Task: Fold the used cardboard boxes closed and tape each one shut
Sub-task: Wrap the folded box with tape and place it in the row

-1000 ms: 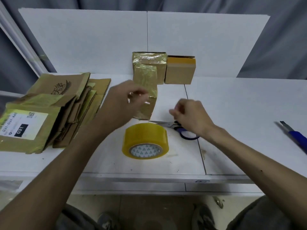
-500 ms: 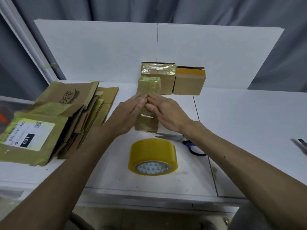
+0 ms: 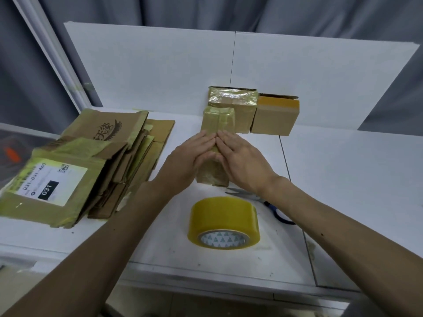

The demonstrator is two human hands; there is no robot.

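A long narrow cardboard box (image 3: 218,121), wrapped in shiny yellowish tape, lies on the white table (image 3: 343,179) in front of me. My left hand (image 3: 191,156) and my right hand (image 3: 240,157) lie flat on its top with straight fingers, fingertips meeting over the middle and pressing down. Most of the box's middle is hidden under my hands. A roll of yellow tape (image 3: 223,221) stands just in front of the box.
Two closed boxes, one taped (image 3: 238,105) and one plain brown (image 3: 273,116), stand against the white back panel. A pile of flattened cardboard boxes (image 3: 75,165) fills the left side. Scissors with blue handles (image 3: 267,204) lie partly under my right forearm.
My right hand left the scissors and joined my left hand on the narrow box. Both hands went from pinching at the tape to pressing flat on the box's top.
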